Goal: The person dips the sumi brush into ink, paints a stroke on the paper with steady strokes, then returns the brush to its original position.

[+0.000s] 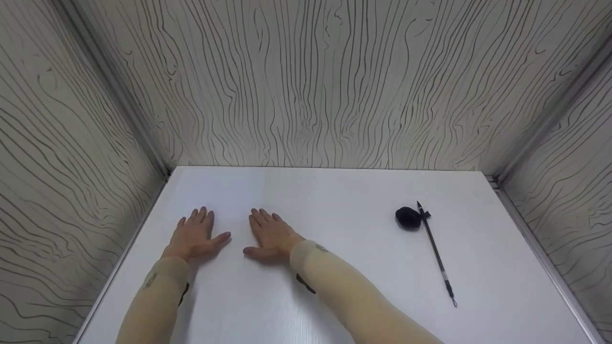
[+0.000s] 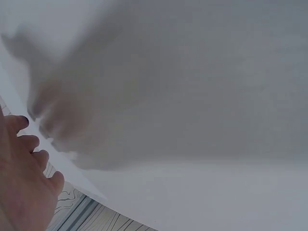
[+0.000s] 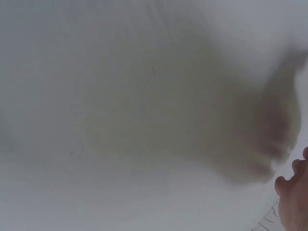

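Both hands lie palm down on the white tabletop (image 1: 354,210), left of centre in the head view. Left hand (image 1: 192,237): fingers straight, thumb out to the side. Right hand (image 1: 272,237): likewise straight-fingered, thumb pointing toward the left one, the two thumb tips near each other but apart. Grip: both released, grasping nothing; palms hidden beneath.

A paler patch (image 1: 222,188) shows on the surface just beyond the fingertips, its right side fairly straight. Cannot tell whether sheet or light; its near limit fades out.

Wrist views give little. Left wrist: hand cut off at the left edge, beside a blurred shadow. Right wrist: only a few fingers in the lower right corner, the rest out of picture.

Well to the right of both hands: a brush (image 1: 436,251), dark tip away from the person, loop at the near end, pale band low on the handle. Beside its tip end, a dark rounded lump (image 1: 408,218), material unclear; a small dark tab (image 1: 427,214) sticks out on the other side, its attachment unclear.

Writing: small grey marks on the left sleeve (image 1: 155,306) and right sleeve (image 1: 354,296), too small to read. Black bits peep from under both cuffs, mostly hidden. Forearms cut off by the bottom edge.
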`<state>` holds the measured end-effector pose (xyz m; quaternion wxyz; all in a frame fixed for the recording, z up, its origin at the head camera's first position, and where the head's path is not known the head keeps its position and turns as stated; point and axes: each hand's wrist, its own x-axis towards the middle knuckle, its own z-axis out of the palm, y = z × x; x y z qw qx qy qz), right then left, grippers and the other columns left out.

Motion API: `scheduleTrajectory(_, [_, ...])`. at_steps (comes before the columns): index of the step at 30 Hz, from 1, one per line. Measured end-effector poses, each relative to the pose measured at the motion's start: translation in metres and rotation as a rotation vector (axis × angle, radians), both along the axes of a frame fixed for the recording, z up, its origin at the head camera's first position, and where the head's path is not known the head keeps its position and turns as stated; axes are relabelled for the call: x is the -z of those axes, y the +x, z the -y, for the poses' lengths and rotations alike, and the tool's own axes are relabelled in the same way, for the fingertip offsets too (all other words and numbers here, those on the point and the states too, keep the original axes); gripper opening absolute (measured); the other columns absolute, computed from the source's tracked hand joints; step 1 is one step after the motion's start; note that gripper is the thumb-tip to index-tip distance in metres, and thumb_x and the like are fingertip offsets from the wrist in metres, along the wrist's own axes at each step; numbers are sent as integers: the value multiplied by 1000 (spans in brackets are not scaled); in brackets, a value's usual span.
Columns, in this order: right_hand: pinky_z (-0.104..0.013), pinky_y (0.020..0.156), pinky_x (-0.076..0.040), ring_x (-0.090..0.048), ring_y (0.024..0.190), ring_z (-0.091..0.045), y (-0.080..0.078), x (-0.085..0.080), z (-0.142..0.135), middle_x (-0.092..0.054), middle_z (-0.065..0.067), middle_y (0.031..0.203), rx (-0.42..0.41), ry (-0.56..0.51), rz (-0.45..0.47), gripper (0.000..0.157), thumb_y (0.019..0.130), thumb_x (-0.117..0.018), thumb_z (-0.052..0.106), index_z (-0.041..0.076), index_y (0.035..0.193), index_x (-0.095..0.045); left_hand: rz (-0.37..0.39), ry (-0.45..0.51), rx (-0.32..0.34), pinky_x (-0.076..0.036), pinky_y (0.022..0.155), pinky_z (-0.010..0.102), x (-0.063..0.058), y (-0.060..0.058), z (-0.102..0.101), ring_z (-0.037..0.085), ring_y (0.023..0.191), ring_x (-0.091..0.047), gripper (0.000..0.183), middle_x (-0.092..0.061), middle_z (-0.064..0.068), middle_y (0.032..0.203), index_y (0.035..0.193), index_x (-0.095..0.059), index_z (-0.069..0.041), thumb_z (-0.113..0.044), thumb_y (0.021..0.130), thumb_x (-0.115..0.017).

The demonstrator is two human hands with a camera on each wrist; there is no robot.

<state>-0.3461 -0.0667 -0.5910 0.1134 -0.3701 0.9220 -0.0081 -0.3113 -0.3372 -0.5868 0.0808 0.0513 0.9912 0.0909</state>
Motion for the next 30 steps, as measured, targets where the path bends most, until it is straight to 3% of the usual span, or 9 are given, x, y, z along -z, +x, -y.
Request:
scheduleTrajectory(20, [-44,146,-22,-17,180,-25,9,3,-3,-15,-6,192,12,79,-30,96,112,-31,75,11,182,-17,7,49,-32,-16,140,74,9,14,-5,56,173,-20,112,-22,31,185,176,-28,2,-82,106,-48])
scheduleTrajectory(30, [-39,145,-22,-17,179,-26,13,5,-11,-15,-8,192,-9,88,-39,93,114,-28,72,9,181,-17,12,46,-42,-17,141,73,5,25,-15,55,173,-21,109,-22,30,185,176,-26,3,-78,107,-49])
